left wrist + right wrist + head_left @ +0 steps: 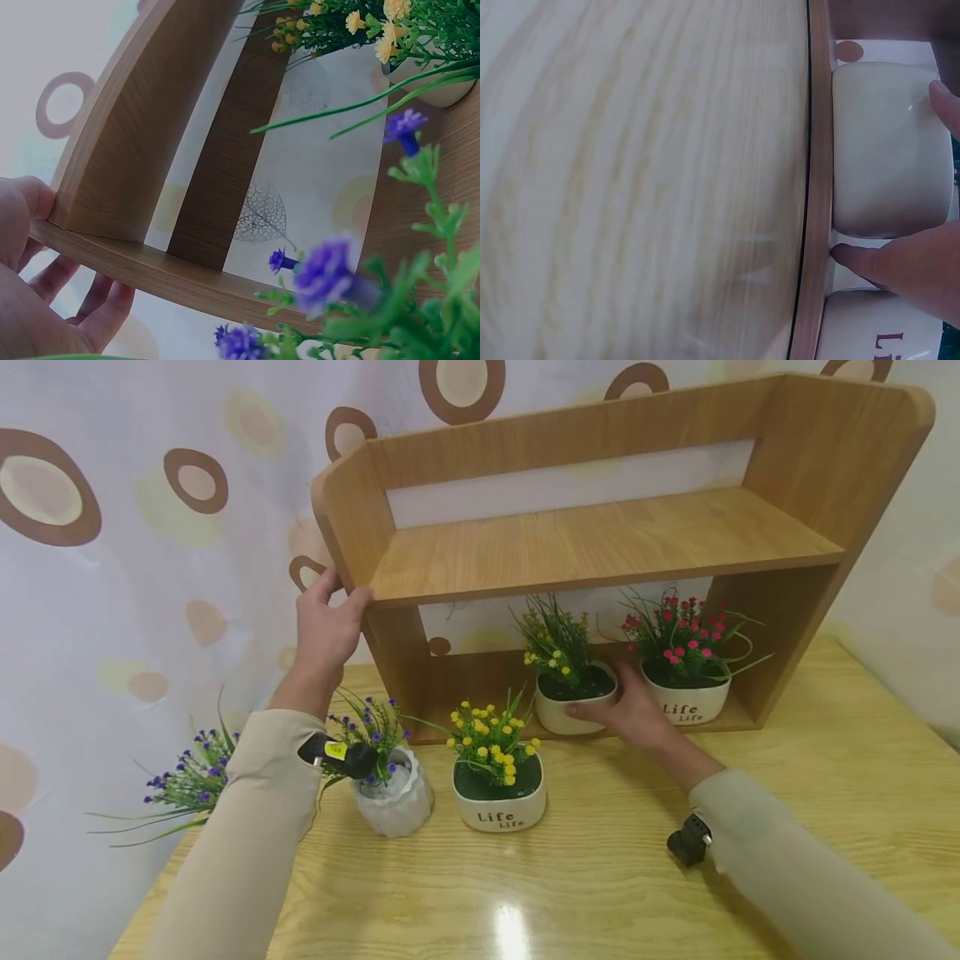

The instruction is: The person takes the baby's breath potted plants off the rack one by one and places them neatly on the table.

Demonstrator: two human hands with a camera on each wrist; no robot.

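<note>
My left hand [326, 627] grips the left side panel of the two-tier wooden shelf [600, 535], thumb in front and fingers round its outer edge. In the left wrist view several fingertips [109, 315] touch that panel. My right hand [637, 714] holds a white pot [570, 717] of yellow flowers and grass at the front of the lower tier. The right wrist view shows its thumb against the pot's front and a finger between this pot and its neighbour. That neighbour is a white "Life" pot [686, 703] of pink flowers, standing on the lower tier at the right.
On the wooden table [600, 877], before the shelf, stand a white "Life" pot [501, 810] of yellow flowers and a fluted white pot [393, 810] of purple flowers. Another purple-flowered plant [198, 777] is partly hidden behind my left sleeve. A patterned curtain [247, 527] hangs behind.
</note>
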